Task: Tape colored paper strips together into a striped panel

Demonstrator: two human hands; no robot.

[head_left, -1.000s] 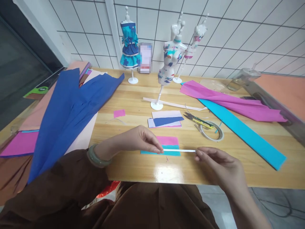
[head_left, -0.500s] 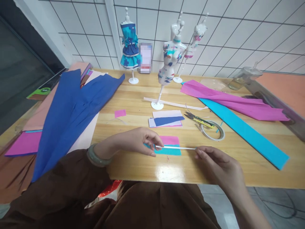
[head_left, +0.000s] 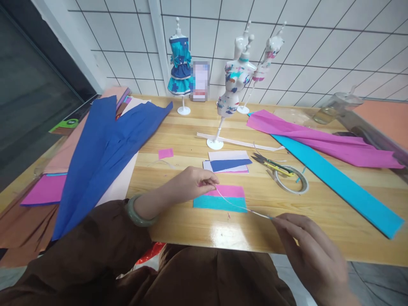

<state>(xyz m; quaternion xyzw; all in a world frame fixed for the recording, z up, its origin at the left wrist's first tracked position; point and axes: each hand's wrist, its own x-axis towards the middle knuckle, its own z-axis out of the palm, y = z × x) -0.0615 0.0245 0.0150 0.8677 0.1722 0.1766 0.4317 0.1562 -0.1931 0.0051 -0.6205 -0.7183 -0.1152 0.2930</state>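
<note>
A thin white strip [head_left: 242,207] stretches between my two hands, sagging above a small pink and teal paper piece [head_left: 220,198] on the wooden table [head_left: 197,127]. My left hand [head_left: 188,183] pinches the strip's left end just above the pink edge. My right hand [head_left: 310,250] pinches the right end near the table's front edge. A green bangle [head_left: 135,212] sits on my left wrist.
Scissors [head_left: 272,162] and a tape roll [head_left: 291,179] lie right of centre. White and blue paper scraps [head_left: 228,163] sit behind the piece. Dress mannequins [head_left: 231,85] stand at the back. Blue crepe sheets [head_left: 98,148] cover the left; pink [head_left: 321,138] and teal [head_left: 338,182] sheets the right.
The strip was taut and flat along the teal paper; now its right end is drawn down toward me by my right hand, while my left hand lifted its end slightly. The view shifted.
</note>
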